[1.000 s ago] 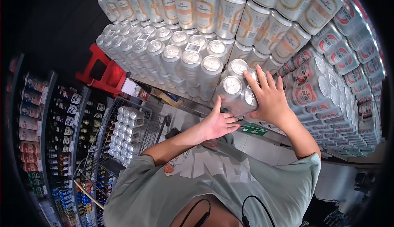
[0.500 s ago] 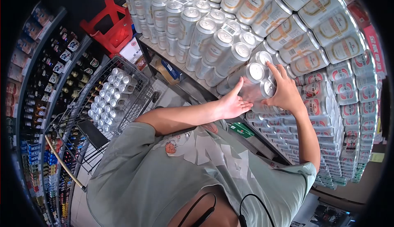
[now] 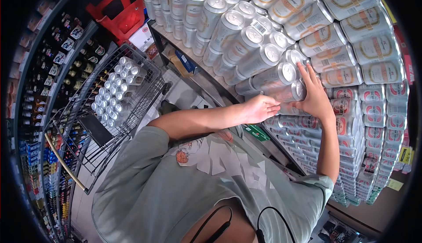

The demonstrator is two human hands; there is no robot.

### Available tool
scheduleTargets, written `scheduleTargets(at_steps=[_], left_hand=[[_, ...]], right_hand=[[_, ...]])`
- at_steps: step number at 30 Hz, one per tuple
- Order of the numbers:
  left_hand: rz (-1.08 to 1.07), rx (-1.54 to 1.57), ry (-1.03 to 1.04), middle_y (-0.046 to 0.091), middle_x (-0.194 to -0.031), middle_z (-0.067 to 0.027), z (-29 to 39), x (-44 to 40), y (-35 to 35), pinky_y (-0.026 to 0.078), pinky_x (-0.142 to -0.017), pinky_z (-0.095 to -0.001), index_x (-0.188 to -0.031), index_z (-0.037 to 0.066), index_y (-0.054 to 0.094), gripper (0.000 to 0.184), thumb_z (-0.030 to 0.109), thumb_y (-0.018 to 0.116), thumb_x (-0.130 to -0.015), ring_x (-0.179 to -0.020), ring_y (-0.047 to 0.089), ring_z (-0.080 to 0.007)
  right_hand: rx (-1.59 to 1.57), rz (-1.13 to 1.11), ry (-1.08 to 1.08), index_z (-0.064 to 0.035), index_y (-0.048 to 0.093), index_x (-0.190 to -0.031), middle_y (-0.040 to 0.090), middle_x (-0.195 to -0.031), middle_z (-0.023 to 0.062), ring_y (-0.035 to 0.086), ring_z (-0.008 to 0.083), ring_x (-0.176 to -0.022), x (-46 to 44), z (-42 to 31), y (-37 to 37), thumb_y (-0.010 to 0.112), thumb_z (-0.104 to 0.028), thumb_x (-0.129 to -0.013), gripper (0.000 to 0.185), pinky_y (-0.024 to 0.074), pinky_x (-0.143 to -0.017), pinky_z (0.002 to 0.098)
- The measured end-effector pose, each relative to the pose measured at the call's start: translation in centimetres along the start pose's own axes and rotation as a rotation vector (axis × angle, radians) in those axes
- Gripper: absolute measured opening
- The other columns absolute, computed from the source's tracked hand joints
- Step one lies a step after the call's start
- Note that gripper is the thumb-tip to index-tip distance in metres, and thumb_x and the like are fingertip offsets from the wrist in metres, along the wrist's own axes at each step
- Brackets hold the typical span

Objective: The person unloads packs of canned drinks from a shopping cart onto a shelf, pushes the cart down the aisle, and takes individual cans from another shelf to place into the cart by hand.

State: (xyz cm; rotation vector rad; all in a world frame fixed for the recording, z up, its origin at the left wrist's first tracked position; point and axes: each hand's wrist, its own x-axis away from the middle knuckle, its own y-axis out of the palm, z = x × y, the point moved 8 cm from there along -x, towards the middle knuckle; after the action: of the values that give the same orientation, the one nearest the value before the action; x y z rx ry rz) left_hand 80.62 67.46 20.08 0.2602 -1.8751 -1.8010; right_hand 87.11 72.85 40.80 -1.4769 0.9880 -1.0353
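A shrink-wrapped pack of silver cans lies at the near edge of the can display, its lids facing up and toward me. My right hand is spread over the pack's right side, fingertips on the wrap near the lids. At the pack's lower left is my left hand, its fingers drawn together against the wrap; whether they grip the film is too small to tell. Rows of upright silver cans stand directly beside the pack.
A wire shopping cart holding wrapped silver cans stands at the left, with a red plastic stool behind it. Bottle shelves line the far left. Red-and-silver cans are stacked at the right.
The view has swung, shifting the display up and right. The pack now tilts more, with its lids turned rightward. My left fingers have closed together from a spread pose; my right hand stays on the pack.
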Motion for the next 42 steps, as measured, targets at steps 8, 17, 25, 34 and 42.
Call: scheduleTargets(at_steps=[8,17,25,34,42], left_hand=[[-0.106,-0.604,-0.118,0.06,-0.136,-0.0117,3.8,5.6,-4.2,0.047,-0.104,-0.036,-0.146,0.004,0.042,0.053,0.022,0.061,-0.1,-0.12,0.061,-0.0206],[0.807,-0.661,0.444,0.072,-0.101,-0.0028,15.0,28.6,-29.2,0.049,-0.084,-0.0277,-0.113,0.011,0.066,0.024,0.026,0.057,-0.097,-0.094,0.066,-0.0116],[1.287,-0.16,0.89,0.071,-0.1,-0.0023,12.3,51.2,-37.9,0.05,-0.082,-0.0284,-0.112,0.013,0.064,0.02,0.025,0.056,-0.098,-0.09,0.067,-0.0122],[1.167,0.147,0.95,0.07,-0.092,-0.003,14.7,51.9,-42.1,0.05,-0.074,-0.0277,-0.108,0.009,0.06,0.016,0.02,0.059,-0.097,-0.081,0.066,-0.0126],[0.847,0.246,0.726,0.062,-0.127,-0.0051,14.0,53.1,-42.5,0.048,-0.096,-0.0488,-0.134,0.012,0.051,0.047,0.043,0.057,-0.098,-0.114,0.06,-0.0188]], right_hand=[[0.08,0.061,-0.024,-0.0167,0.034,-0.157,0.033,-0.16,0.0213,0.033,0.0429,-0.145,1.2,-2.8,-0.9,0.085,-0.011,-0.065,0.105,0.0328,-0.117,0.0484],[-0.694,-0.627,-0.505,0.0013,0.045,-0.146,0.053,-0.146,0.0207,0.049,0.0344,-0.138,-4.1,-20.0,4.1,0.075,-0.014,-0.083,0.071,0.0351,-0.115,0.04],[-0.371,-0.62,-0.775,-0.0015,0.05,-0.14,0.057,-0.136,0.023,0.054,0.0401,-0.126,-17.8,-36.8,23.0,0.071,-0.026,-0.087,0.062,0.0439,-0.105,0.0433],[-0.25,-0.65,-1.126,-0.0056,0.06,-0.128,0.058,-0.134,0.0175,0.053,0.0374,-0.126,-24.6,-55.9,39.9,0.07,-0.015,-0.078,0.052,0.0433,-0.107,0.0442],[0.587,-0.719,-1.593,-0.0123,0.061,-0.129,0.05,-0.143,0.012,0.039,0.0327,-0.141,-34.4,-61.1,50.1,0.073,-0.007,-0.071,0.059,0.0365,-0.112,0.0444]])
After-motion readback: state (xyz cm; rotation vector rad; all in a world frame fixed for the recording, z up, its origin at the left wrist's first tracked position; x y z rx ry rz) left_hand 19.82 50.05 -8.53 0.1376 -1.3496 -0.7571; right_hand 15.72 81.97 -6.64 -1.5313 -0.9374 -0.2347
